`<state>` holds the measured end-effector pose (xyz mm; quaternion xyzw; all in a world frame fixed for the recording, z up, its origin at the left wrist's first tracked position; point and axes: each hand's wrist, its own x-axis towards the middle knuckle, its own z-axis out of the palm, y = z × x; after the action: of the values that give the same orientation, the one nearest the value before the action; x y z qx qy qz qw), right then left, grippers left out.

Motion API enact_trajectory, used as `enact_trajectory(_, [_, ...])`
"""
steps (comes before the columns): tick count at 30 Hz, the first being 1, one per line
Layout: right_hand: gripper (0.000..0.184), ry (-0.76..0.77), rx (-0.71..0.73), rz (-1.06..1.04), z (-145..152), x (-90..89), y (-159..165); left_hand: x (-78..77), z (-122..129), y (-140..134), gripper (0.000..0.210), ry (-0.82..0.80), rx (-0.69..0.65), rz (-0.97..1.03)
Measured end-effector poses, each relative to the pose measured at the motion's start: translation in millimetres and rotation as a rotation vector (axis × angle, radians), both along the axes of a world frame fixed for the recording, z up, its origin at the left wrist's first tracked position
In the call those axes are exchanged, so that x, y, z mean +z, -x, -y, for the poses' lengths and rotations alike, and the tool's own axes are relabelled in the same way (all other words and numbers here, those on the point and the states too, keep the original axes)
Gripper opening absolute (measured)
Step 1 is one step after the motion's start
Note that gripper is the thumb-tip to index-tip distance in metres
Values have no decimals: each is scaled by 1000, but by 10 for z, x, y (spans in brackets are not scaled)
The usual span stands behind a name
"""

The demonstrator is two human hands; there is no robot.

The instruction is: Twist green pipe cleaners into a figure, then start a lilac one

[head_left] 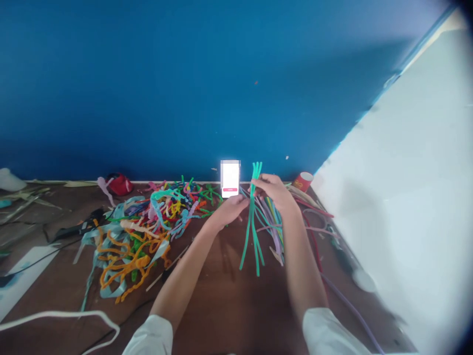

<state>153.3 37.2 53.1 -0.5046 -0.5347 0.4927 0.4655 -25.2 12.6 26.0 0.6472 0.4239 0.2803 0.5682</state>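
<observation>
Just right of frame centre, the right hand [275, 193] pinched green stems [252, 217], seemingly bunching them; the left hand's [233, 209] grip I couldn't tell. Next seemed to need a steady pinch.

Nothing can be read — the red bar [230, 190] on the lit screen [230, 175] and the red cup [303, 185]'s yellow marks [298, 183] — all illegible.

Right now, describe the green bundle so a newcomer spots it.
Start at the blue wall, then drop to the brown table below it. Right of the bright screen, the right hand pinches the green bundle upright, its lower ends fanning out. Unlike the mixed-colour stems beside it, it is held up and all one green.
</observation>
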Motion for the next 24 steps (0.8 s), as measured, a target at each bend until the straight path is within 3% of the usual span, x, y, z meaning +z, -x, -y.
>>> enact_trajectory(3, [28,23,23,131,-54,-129,49,-62,-11,-1,25,18,-73,-42])
enact_trajectory(6, [28,30,12,139,-85,-199,70,-84,-25,-4,26,33,-80,-62])
enact_trajectory(11, [20,94,17,129,-103,-193,80,-95,-48,12,34,-26,-39,-104])
enact_trajectory(17, [13,145,30,159,-142,-242,63,-96,-82,50,28,-74,-39,-165])
enact_trajectory(24, [27,161,40,255,-182,-360,86,-149,-91,48,26,5,-88,-173])
